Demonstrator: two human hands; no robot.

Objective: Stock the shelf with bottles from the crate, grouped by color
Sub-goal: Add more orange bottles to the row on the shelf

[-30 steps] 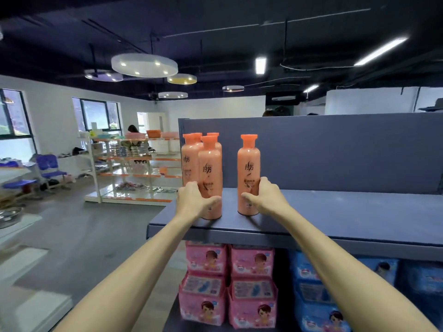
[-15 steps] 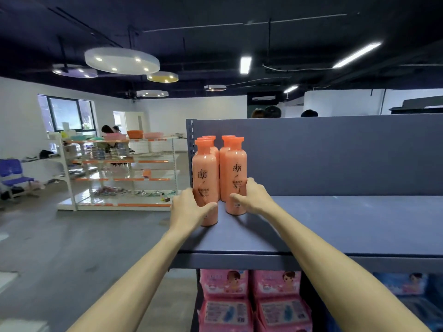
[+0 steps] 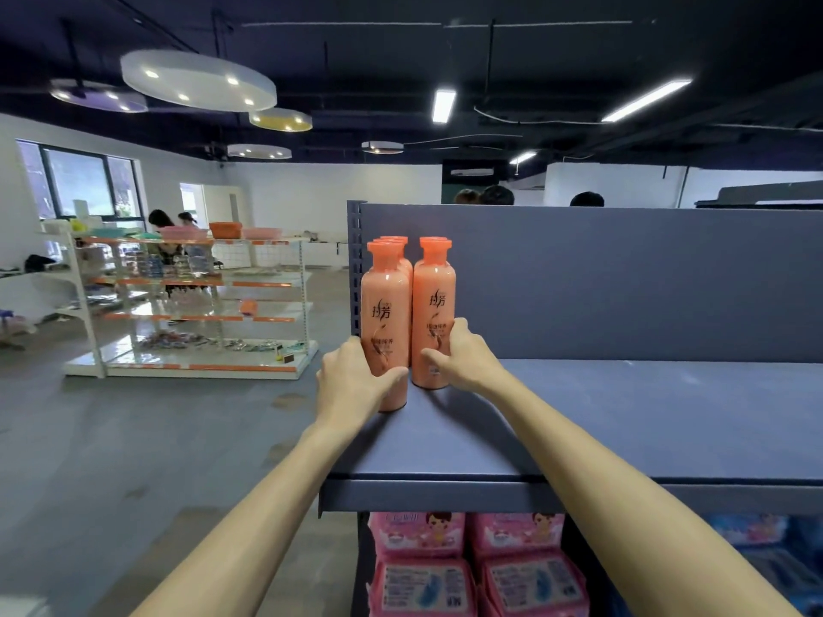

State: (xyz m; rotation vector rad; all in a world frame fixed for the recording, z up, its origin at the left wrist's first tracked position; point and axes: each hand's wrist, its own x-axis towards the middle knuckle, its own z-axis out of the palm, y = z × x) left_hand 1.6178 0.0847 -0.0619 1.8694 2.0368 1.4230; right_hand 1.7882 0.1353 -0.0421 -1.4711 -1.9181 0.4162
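1. Bottles, all orange, are standing grouped at the shelf's [image 3: 623, 429] left end; the left hand [image 3: 352, 385] is wrapping the front-left bottle [image 3: 385, 331].
2. Just rightward, the right hand [image 3: 463, 358] is gripping the front-right bottle [image 3: 433, 313].
3. Shelf space beyond is sitting unstocked; the crate is out of view.

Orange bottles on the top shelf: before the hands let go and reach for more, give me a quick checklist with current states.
1. Left hand grips the front-left bottle: ok.
2. Right hand grips the front-right bottle: ok.
3. Both held bottles upright, bases on the shelf: ok.
4. Grouped by color, with only orange caps of the rear bottles behind: ok.
5. Front-left bottle flush with its neighbour: not ok, it stands nearer the shelf's front edge.
6. Crate with remaining bottles: cannot tell, out of view.
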